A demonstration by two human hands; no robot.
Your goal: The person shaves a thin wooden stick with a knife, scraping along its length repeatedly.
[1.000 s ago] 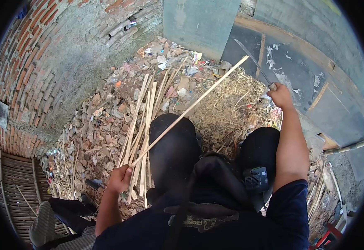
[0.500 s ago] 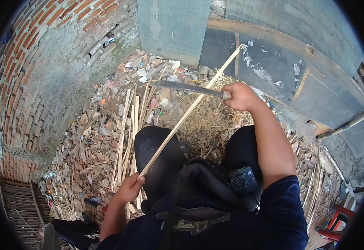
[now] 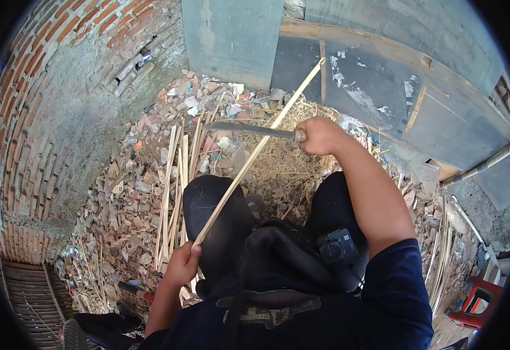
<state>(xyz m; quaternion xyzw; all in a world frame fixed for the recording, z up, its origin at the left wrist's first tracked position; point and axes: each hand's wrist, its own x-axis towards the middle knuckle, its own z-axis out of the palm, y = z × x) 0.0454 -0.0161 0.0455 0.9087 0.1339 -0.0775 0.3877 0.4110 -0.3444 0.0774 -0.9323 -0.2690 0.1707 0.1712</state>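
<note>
My left hand (image 3: 183, 263) is closed around the lower end of a long pale bamboo strip (image 3: 240, 175), which slants up and away to the right past my knee. A small curl of shaving hangs at the strip's far end. In my right hand (image 3: 320, 136) is the handle of a machete (image 3: 252, 129), fingers wrapped round it. The blade points left and crosses the strip near its upper part; whether its edge bites into the strip I cannot tell.
Several split bamboo strips (image 3: 170, 192) lie on the rubble left of my knee. Pale shavings (image 3: 290, 157) cover the ground ahead. A brick wall (image 3: 39, 146) rises on the left, dark panels (image 3: 301, 70) at the back. A red plastic stool (image 3: 473, 306) stands at right.
My right hand and the machete have shifted slightly left and down along the strip in view. The whole scene has also slid a little left as the head turned.
</note>
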